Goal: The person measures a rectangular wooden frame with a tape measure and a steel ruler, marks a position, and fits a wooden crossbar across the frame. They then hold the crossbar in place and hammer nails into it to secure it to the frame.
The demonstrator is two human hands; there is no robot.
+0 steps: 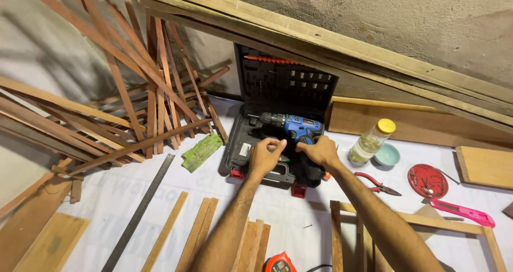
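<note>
Both hands reach into the open tool case (243, 144): the left hand (265, 155) pinches something small, the right hand (319, 150) rests curled just below the blue drill (293, 125), which lies crosswise.

We see the scene evenly and fairly brightly lit, with soft light from above. The leaning wooden slats (133, 80) cast faint shadows on the wall (374, 16) behind them. Focus is sharp at the centre; long planks bow outward near the edges from wide-angle distortion. The clear bottle (368, 144) shows slight glare.

Matt black plastic case (251, 144); glossy blue plastic drill (296, 127); rough wood slats (155, 90).
</note>
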